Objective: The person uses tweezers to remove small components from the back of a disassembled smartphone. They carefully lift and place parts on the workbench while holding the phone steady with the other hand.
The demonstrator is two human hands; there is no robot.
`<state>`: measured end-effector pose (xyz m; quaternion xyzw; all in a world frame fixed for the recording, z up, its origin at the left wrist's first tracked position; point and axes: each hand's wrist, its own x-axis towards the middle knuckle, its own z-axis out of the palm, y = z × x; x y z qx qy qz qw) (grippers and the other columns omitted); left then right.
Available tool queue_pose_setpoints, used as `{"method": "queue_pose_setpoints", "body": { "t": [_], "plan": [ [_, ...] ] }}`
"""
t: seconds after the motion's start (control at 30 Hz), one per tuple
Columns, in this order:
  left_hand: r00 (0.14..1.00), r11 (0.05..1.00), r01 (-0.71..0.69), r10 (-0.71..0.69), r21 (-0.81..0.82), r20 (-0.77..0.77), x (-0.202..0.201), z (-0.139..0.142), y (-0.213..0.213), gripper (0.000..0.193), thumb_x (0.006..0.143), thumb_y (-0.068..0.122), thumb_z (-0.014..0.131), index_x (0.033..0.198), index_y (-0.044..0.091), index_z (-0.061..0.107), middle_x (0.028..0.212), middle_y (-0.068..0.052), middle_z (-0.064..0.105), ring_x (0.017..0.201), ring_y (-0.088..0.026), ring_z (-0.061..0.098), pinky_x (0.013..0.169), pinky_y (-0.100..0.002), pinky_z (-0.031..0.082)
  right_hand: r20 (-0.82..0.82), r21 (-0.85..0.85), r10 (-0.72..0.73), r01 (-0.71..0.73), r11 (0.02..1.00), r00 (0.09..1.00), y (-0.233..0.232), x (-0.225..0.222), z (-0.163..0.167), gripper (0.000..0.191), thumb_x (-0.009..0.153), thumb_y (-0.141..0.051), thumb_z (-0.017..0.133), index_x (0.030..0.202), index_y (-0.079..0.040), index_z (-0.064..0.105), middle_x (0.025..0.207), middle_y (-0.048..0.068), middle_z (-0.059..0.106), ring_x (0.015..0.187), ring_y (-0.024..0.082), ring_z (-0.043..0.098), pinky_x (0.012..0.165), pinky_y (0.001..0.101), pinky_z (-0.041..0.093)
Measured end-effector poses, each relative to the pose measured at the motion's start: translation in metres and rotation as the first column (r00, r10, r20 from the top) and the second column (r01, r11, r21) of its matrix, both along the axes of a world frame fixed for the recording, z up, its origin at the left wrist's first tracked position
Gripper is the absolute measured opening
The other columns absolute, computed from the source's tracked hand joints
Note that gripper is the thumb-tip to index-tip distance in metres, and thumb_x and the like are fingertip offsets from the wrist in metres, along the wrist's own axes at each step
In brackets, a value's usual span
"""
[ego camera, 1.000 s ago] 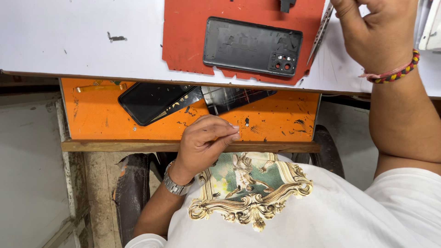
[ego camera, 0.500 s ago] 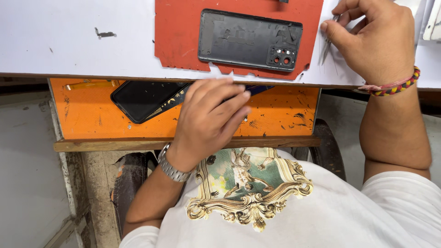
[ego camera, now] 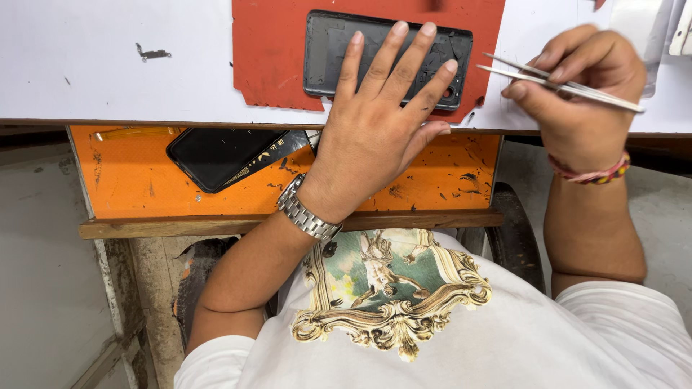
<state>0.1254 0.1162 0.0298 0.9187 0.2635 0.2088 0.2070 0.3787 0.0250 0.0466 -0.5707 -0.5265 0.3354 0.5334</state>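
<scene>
A white bench [ego camera: 108,72] spans the top of the frame, carrying a red mat [ego camera: 270,50] at upper centre where the left hand [ego camera: 375,122] rests flat, fingers spread, on a dark grey phone back cover [ego camera: 328,54], while the right hand [ego camera: 584,86] at upper right pinches thin metal tweezers [ego camera: 569,86].

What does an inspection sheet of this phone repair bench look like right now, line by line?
Surface: white bench top with a red mat.
Job's things: dark phone body on the mat; tweezers.
Clutter: black phone in the orange drawer.
Grippers: left hand flat on the phone body; right hand pinching the tweezers.
Cables: nothing seen.
Surroundings: grey floor.
</scene>
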Motion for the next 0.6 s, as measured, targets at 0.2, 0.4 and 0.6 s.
{"method": "queue_pose_setpoints", "body": {
  "t": [0.2,0.4,0.6],
  "plan": [
    [0.999,0.999,-0.028,0.029,0.032,-0.038,0.001,-0.014,-0.004,0.05,0.11,0.047,0.063,0.152,0.02,0.059,0.165,-0.014,0.038,0.155,-0.033,0.028,0.13,-0.059,0.016,0.004,-0.066,0.066,-0.066,0.996,0.998,-0.004,-0.009,-0.006,0.02,0.09,0.008,0.072,0.091,-0.001,0.053,0.101,0.011,0.062,0.091,0.019,0.072,0.085,0.0298,0.064],
    [0.999,0.998,-0.05,0.05,0.043,-0.009,0.002,-0.015,-0.005,0.043,0.112,0.041,0.062,0.15,0.02,0.063,0.164,-0.013,0.041,0.155,-0.033,0.031,0.13,-0.058,0.016,0.026,-0.028,0.135,-0.134,0.991,0.991,-0.002,-0.008,-0.005,0.024,0.092,0.006,0.075,0.085,-0.002,0.054,0.098,0.011,0.064,0.098,0.021,0.074,0.085,0.0291,0.065],
    [0.999,0.998,-0.053,0.053,0.02,0.004,0.003,-0.013,-0.006,0.042,0.113,0.041,0.062,0.149,0.019,0.063,0.164,-0.014,0.041,0.154,-0.033,0.031,0.129,-0.059,0.016,0.012,0.018,0.153,-0.153,0.988,0.988,0.0,-0.008,-0.007,0.024,0.089,0.006,0.075,0.083,-0.003,0.053,0.095,0.011,0.064,0.098,0.023,0.075,0.083,0.0307,0.065]
  ]
}}
